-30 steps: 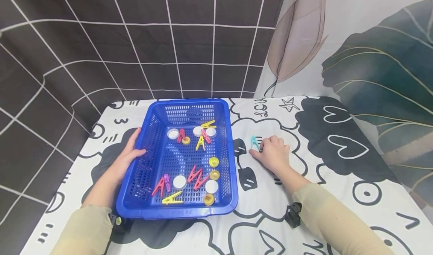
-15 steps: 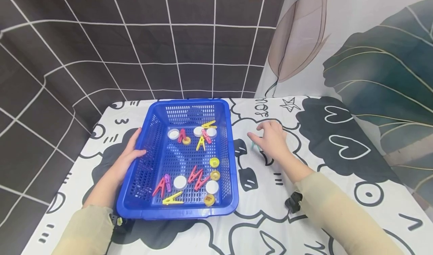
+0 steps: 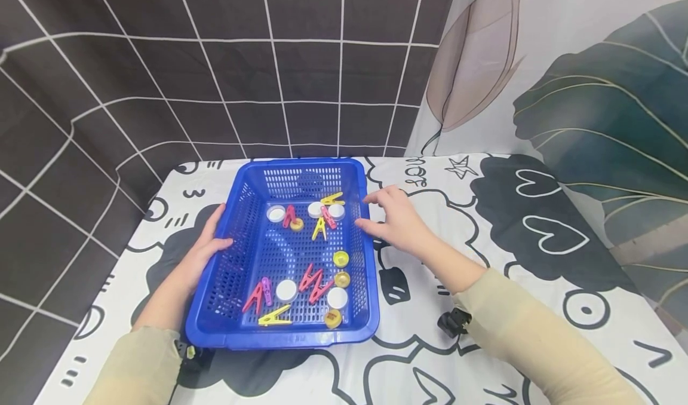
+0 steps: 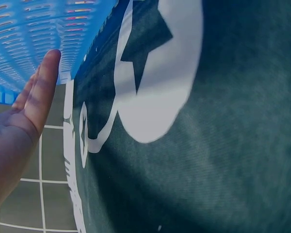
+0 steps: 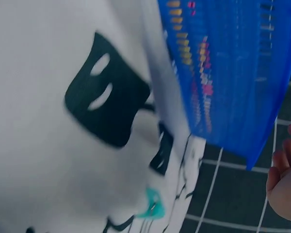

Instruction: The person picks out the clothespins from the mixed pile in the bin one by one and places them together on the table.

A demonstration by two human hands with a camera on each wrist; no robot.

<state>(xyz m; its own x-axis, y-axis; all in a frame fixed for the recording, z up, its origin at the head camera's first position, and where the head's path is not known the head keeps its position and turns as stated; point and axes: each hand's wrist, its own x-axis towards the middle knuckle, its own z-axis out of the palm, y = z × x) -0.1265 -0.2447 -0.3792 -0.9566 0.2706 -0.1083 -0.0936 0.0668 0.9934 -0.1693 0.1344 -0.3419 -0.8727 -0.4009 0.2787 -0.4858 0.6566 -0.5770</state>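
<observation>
A blue plastic basket (image 3: 282, 339) stands on the patterned cloth. My left hand (image 3: 196, 258) holds its left rim, thumb over the inside and fingers against the outer wall. At the right rim is my right hand (image 3: 398, 223), thumb and forefinger spread apart and nothing between them; whether they touch the rim I cannot tell. A teal clothespin (image 5: 156, 206) lies on the cloth in the right wrist view; in the head view my right hand hides it. Inside the basket are several pink clothespins (image 3: 257, 297), yellow clothespins (image 3: 275, 316), a purple clothespin (image 3: 266, 291), white caps (image 3: 286, 290) and yellow caps (image 3: 341, 258).
Black-and-white cartoon cloth (image 3: 430, 381) covers the table around the basket. Behind it hangs a dark grid-patterned backdrop (image 3: 231, 70), meeting a leaf-print curtain (image 3: 591, 124) on the right. Each wrist wears a small black camera, as on the right wrist camera (image 3: 454, 321).
My right hand has left the teal clothespin on the cloth, risen and moved left to the basket's right rim. My left hand and the basket have stayed in place.
</observation>
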